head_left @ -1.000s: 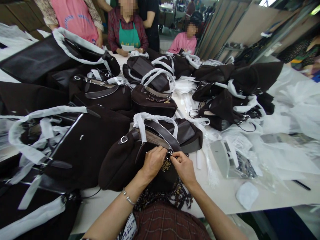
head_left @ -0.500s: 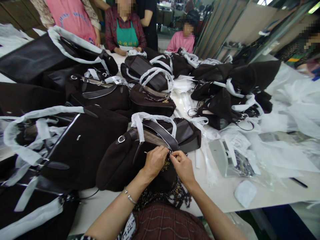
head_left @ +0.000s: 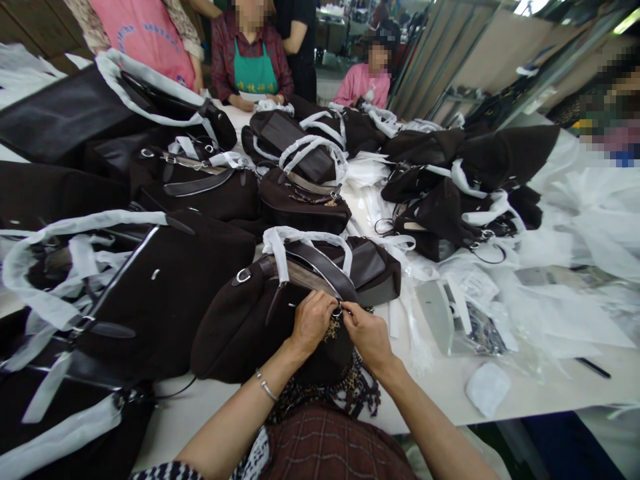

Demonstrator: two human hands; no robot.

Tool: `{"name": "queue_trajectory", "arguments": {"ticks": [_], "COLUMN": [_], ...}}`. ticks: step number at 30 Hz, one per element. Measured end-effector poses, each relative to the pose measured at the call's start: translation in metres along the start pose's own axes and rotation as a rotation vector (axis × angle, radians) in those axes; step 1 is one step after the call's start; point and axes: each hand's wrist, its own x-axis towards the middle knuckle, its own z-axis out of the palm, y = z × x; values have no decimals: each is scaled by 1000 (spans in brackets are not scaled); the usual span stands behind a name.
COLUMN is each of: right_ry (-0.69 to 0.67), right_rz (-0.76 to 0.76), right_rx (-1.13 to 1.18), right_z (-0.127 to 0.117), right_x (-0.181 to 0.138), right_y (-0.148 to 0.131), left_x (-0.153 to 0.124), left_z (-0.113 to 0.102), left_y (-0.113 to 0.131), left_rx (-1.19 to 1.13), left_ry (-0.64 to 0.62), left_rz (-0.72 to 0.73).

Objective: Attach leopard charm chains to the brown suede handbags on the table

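A dark brown handbag (head_left: pixel 240 333) with a handle wrapped in white paper (head_left: pixel 313 235) lies in front of me. My left hand (head_left: pixel 313 323) rests over its front, fingertips pinched at a small metal ring (head_left: pixel 338 311) near the base of the dark leather strap (head_left: pixel 327 267). From the other side my right hand (head_left: pixel 367 335) pinches the same ring between thumb and forefinger. A leopard-print scarf (head_left: pixel 333 329) hangs just below the fingertips, and more of its fringed, patterned cloth lies at the table edge. The fine detail of the clasp is too small to make out.
Several more dark handbags (head_left: pixel 210 193) with wrapped handles crowd the table, left and beyond. To the right lie a clear plastic bag of small parts (head_left: pixel 480 327), a white wad (head_left: pixel 488 389) and a black pen-like stick (head_left: pixel 593 367). People in aprons (head_left: pixel 255 70) are across the table.
Both hands stay at the same spot on the bag. The fingertips have shifted slightly, and the metal ring shows more clearly between them.
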Motion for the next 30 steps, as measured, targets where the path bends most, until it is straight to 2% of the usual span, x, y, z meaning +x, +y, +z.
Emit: {"name": "queue_trajectory", "arguments": {"ticks": [5,11,21,30], "right_ry": [-25,2,-9,-55], "right_rz": [-120,34,85,140], "right_rx": [-87,22,65,137], "right_z": [1,0,-2,-3], "right_x": [5,12,12,19], "right_y": [9,5,3,4], "left_x": [0,4,5,11], "left_z": [1,4,1,4], "left_y": [3,2,2,4], "left_rx": [-4,7,24,33], "left_ry": [-16,-15,-89,-81], "left_rz": [-24,-85,-10,-95]}}
